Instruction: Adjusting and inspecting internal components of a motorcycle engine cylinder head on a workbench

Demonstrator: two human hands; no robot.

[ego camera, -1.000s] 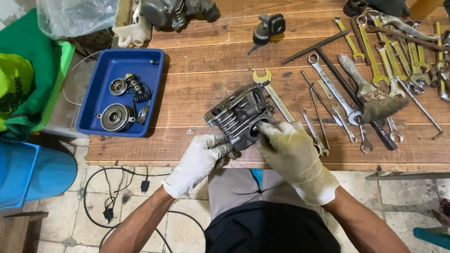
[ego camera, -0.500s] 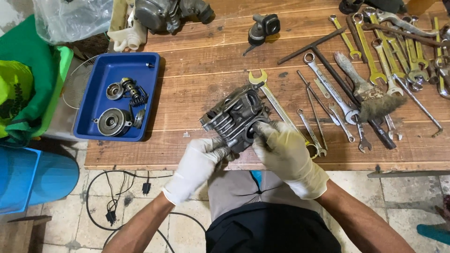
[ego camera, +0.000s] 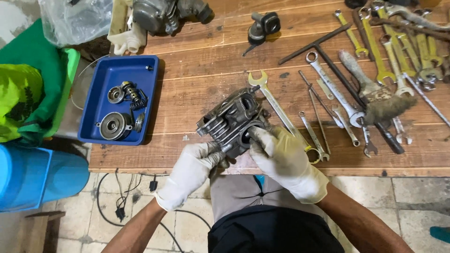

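A grey finned engine cylinder head (ego camera: 229, 119) rests tilted at the front edge of the wooden bench (ego camera: 197, 89). My left hand (ego camera: 192, 171), in a white glove, grips its lower left side from below. My right hand (ego camera: 281, 157), also gloved, holds its right side, with fingers at the round opening. A yellow-ended open spanner (ego camera: 274, 105) lies just right of the part, partly under my right hand.
A blue tray (ego camera: 140, 75) with small round engine parts sits at the bench's left end. Several spanners, a T-handle wrench (ego camera: 328, 51) and a worn brush (ego camera: 375, 93) are spread over the right half. Another engine part (ego camera: 164, 14) is at the back. A blue drum (ego camera: 37, 175) stands below left.
Both hands stay on the cylinder head, which has shifted only slightly. The view has drifted a little.
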